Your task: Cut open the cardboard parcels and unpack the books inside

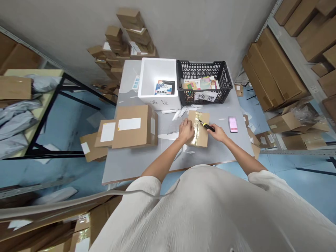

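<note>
A small cardboard box [202, 134] lies on the grey table, with shiny tape running down its top. My left hand [186, 131] grips the box at its left side, fingers bent over the edge. In my right hand [217, 133] is a black and yellow box cutter [206, 125]. Its tip points up and left, at the tape near the upper middle of the box; whether the blade cuts into the tape is too small to tell.
A white foam bin [159, 102] and a black plastic crate [204, 94], both holding printed items, stand at the back. Larger cardboard boxes [131, 136] sit to the left. A phone [232, 124] lies at the right, and paper scraps [180, 112] are strewn about.
</note>
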Demonstrator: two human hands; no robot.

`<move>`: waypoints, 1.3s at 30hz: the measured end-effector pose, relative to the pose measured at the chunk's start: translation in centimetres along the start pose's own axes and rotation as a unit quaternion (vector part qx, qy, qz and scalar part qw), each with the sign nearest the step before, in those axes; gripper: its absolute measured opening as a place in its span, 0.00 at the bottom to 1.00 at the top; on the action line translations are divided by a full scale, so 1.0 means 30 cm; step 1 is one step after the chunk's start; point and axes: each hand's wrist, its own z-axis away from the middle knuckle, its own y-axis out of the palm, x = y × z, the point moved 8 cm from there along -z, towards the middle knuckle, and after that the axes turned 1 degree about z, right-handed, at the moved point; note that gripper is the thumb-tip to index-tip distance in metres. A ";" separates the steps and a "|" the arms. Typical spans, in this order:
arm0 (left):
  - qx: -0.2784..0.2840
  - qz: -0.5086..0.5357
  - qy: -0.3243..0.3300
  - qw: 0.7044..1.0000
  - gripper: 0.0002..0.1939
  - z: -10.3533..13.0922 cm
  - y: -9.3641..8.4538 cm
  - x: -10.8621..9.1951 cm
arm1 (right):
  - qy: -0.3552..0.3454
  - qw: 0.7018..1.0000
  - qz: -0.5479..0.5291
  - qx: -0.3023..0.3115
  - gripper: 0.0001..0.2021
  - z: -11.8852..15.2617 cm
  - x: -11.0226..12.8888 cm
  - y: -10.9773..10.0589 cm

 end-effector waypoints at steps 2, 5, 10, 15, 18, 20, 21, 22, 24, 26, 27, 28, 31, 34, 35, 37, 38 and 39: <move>-0.002 -0.011 -0.015 1.000 0.27 0.017 0.012 -0.036 | -0.001 1.000 -0.011 -0.018 0.20 -0.041 -0.016 -0.022; 0.035 -0.011 -0.007 0.999 0.38 0.048 0.074 -0.120 | -0.028 0.998 -0.023 -0.042 0.21 -0.125 -0.017 -0.053; 0.055 -0.039 -0.016 0.998 0.57 0.089 0.166 -0.199 | -0.075 0.996 -0.041 -0.040 0.25 -0.261 0.007 -0.065; 0.090 -0.063 -0.016 0.994 0.60 0.096 0.210 -0.208 | -0.052 0.997 -0.057 -0.011 0.27 -0.315 -0.013 -0.046; 0.095 -0.065 0.006 0.993 0.60 0.085 0.197 -0.195 | -0.030 0.996 -0.078 -0.009 0.25 -0.307 -0.046 -0.045; 0.100 -0.064 0.033 0.992 0.60 0.074 0.179 -0.176 | -0.016 0.995 -0.092 -0.022 0.24 -0.291 -0.074 -0.052; 0.110 -0.065 0.050 0.991 0.60 0.068 0.171 -0.164 | -0.011 0.995 -0.099 -0.030 0.24 -0.281 -0.087 -0.056; 0.122 -0.066 0.068 0.988 0.61 0.061 0.162 -0.150 | -0.007 0.994 -0.104 -0.040 0.24 -0.269 -0.100 -0.060; 0.149 -0.072 0.106 0.980 0.63 0.044 0.144 -0.123 | -0.001 0.992 -0.109 -0.060 0.26 -0.242 -0.126 -0.065; 0.182 -0.087 0.143 0.969 0.65 0.026 0.131 -0.098 | 0.010 0.991 -0.111 -0.075 0.26 -0.209 -0.150 -0.064; 0.197 -0.095 0.160 0.963 0.65 0.016 0.124 -0.087 | 0.019 0.990 -0.113 -0.080 0.26 -0.190 -0.163 -0.061; 0.212 -0.103 0.176 0.956 0.65 0.008 0.119 -0.078 | 0.030 0.989 -0.117 -0.082 0.26 -0.171 -0.175 -0.054; 0.250 -0.130 0.213 0.936 0.68 -0.010 0.104 -0.050 | 0.056 0.987 -0.127 -0.078 0.25 -0.108 -0.194 -0.022; 0.262 -0.157 0.226 0.925 0.67 -0.020 0.081 -0.020 | 0.052 0.988 -0.129 -0.059 0.24 -0.053 -0.175 0.030; 0.260 -0.160 0.225 0.925 0.66 -0.022 0.071 -0.011 | 0.048 0.988 -0.136 -0.049 0.23 -0.040 -0.163 0.051; 0.247 -0.157 0.216 0.931 0.63 -0.026 0.052 -0.001 | 0.043 0.986 -0.161 -0.029 0.22 -0.020 -0.140 0.089; 0.236 -0.151 0.210 0.937 0.61 -0.026 0.043 -0.002 | 0.043 0.983 -0.177 -0.019 0.22 -0.014 -0.131 0.104; 0.222 -0.144 0.206 0.942 0.59 -0.026 0.035 -0.007 | 0.044 0.980 -0.195 -0.009 0.22 -0.009 -0.124 0.116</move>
